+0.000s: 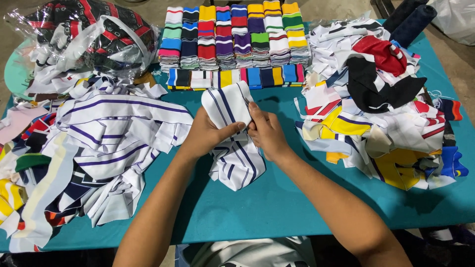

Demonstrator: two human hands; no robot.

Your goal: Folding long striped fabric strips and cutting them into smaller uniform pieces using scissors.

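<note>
Left hand (208,134) and right hand (265,132) both pinched the white cloth piece with dark stripes (232,133), held mid-table over the teal tablecloth (277,202). Folded colour stacks (232,37) sat behind, scrap heaps to the left (99,143) and right (381,109).

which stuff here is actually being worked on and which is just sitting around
In hand:
- white fabric piece with purple stripes, gripped by left hand and right hand

Lying about:
- stacked colourful striped bands
- loose scrap pile on the right
- white striped pile on the left
- plastic bag of fabric
- teal table cover
</note>
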